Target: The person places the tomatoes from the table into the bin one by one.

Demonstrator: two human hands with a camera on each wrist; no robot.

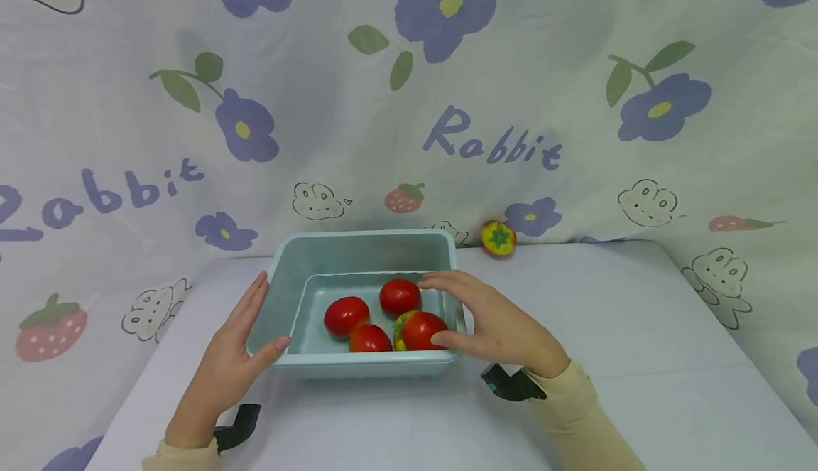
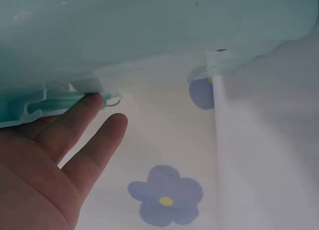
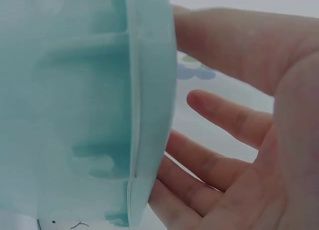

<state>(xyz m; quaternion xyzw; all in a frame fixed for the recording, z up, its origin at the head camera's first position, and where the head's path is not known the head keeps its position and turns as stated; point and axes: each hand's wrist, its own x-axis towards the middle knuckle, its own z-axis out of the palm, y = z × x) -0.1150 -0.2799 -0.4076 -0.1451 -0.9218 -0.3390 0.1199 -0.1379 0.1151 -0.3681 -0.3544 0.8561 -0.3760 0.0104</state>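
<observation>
A pale teal plastic basin (image 1: 367,359) stands on the table between both hands. Several glossy red tomato-like fruits (image 1: 346,316) lie inside it; one at the right shows a yellow and green side. My left hand (image 1: 224,361) is at the basin's left side, thumb across the front corner of the rim, fingers extended along the outside. In the left wrist view, its fingers reach up beside the rim. Over the right rim lies my right hand (image 1: 495,318), its fingers loosely extended and the thumb tip close to the rightmost fruit. The rim hides some fingertips in the right wrist view.
Another fruit (image 1: 498,239), yellow and red with a green star-shaped top, sits at the table's back edge, right of the basin. Behind the white table (image 1: 626,329) hangs a cloth (image 1: 345,116) printed with flowers, rabbits and lettering.
</observation>
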